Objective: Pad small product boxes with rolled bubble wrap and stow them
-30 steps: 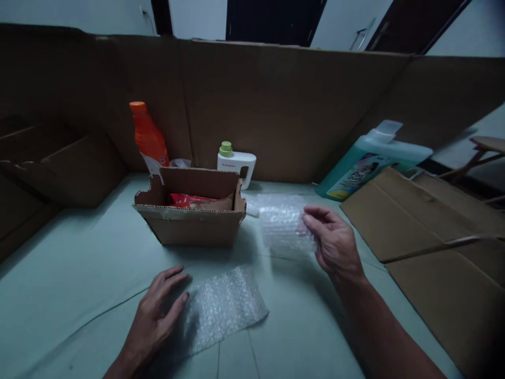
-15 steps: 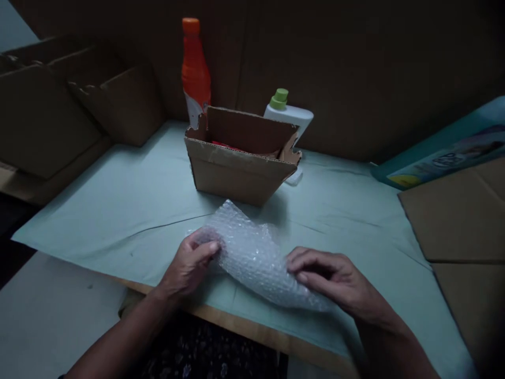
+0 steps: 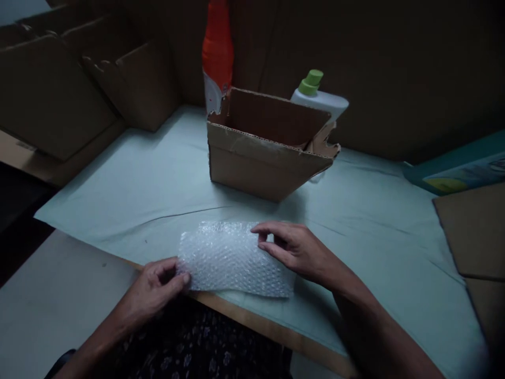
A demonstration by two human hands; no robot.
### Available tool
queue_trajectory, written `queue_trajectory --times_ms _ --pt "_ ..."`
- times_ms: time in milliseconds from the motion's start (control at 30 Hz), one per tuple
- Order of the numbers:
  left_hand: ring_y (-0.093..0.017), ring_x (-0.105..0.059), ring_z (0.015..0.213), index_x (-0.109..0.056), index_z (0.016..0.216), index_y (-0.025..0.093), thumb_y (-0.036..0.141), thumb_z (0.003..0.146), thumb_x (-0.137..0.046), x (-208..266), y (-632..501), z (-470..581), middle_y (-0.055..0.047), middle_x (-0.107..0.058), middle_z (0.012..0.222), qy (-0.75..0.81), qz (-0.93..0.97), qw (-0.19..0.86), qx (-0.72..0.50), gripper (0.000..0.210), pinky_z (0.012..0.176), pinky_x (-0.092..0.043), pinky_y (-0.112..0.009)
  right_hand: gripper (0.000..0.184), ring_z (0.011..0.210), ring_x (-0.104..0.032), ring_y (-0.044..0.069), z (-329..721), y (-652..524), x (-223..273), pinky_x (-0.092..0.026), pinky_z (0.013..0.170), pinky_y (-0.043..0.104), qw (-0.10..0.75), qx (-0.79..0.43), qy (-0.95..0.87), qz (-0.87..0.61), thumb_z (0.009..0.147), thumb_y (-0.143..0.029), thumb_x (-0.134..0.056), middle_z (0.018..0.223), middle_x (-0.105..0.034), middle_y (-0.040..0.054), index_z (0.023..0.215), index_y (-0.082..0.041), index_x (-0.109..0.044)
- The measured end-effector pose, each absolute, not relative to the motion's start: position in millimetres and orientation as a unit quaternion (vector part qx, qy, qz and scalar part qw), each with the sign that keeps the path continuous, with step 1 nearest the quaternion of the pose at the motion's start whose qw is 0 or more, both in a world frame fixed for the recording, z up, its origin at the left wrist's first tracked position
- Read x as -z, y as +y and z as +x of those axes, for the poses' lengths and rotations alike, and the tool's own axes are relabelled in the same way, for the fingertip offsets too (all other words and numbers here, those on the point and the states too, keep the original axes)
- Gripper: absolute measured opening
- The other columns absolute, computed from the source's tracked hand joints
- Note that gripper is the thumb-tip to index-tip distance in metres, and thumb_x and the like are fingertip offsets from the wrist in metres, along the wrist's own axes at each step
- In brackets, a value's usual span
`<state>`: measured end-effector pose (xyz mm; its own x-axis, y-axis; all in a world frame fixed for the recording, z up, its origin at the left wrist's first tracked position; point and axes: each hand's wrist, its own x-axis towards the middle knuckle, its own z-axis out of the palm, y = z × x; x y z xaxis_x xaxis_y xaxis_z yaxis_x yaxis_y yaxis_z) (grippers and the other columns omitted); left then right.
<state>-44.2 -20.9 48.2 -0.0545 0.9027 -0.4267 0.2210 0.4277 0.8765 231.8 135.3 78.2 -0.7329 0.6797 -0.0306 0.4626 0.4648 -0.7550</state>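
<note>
Pale cloth covers the table (image 3: 158, 184), where the wrap (image 3: 232, 259), curled a moment ago, now lies flat, left hand (image 3: 152, 291) pinching its corner, right hand (image 3: 294, 250) pressing its top edge.

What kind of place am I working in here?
Probably a makeshift packing station: cardboard sheets wall in a cloth-covered table, both hands spread bubble wrap, and an open carton stands before detergent bottles.

cardboard box (image 3: 260, 163) (open) | orange bottle (image 3: 217, 52) | white bottle (image 3: 320, 97) behind
</note>
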Motion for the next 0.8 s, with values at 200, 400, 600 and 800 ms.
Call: queue_trajectory --times_ms 200,400,600,800 --pt "-0.012 -0.047 0.055 -0.061 0.063 0.018 0.052 0.080 -0.065 -32.4 -9.9 -75.0 0.002 -0.053 0.058 0.694 0.440 0.485 -0.299 0.039 0.051 -0.037 -0.021 0.027 0.092 -0.068 0.019 166.9 173.5 -44.9 -0.051 0.082 0.032 0.092 -0.301 -0.892 -0.324 0.088 -0.015 -0.065 0.106 -0.075 0.0042 0.113 -0.022 -0.069" --pt "-0.019 -0.062 0.060 -0.072 0.084 0.020 0.060 0.079 -0.062 -33.6 -15.1 -100.1 -0.003 -0.068 0.067 0.760 0.446 0.417 -0.222 0.042 0.056 -0.046 -0.027 0.023 0.112 -0.064 0.028 196.2 167.4 -25.2 -0.047 0.098 0.047 0.141 -0.206 -0.904 -0.347 0.092 -0.028 -0.064 0.121 -0.071 0.0089 0.115 -0.023 -0.068" --pt "-0.026 -0.068 0.092 -0.069 0.107 0.023 0.051 0.087 -0.055 -31.9 9.3 -99.7 -0.008 -0.072 0.107 0.742 0.601 0.176 -0.239 0.037 0.080 -0.055 -0.038 0.025 0.102 -0.067 0.028 236.1 163.2 -36.0 -0.050 0.089 0.045 0.107 -0.184 -0.895 -0.393 0.093 -0.034 -0.060 0.112 -0.074 0.0086 0.114 -0.023 -0.068" --pt "-0.032 -0.053 0.120 -0.055 0.130 0.021 0.030 0.084 -0.062 -20.1 52.0 -57.9 -0.012 -0.061 0.129 0.597 0.777 0.145 -0.136 0.047 0.102 -0.046 -0.047 0.023 0.092 -0.067 0.028 214.3 162.0 -25.3 -0.049 0.083 0.041 -0.008 -0.149 -0.908 -0.391 0.085 -0.034 -0.071 0.099 -0.075 0.0090 0.105 -0.021 -0.070"
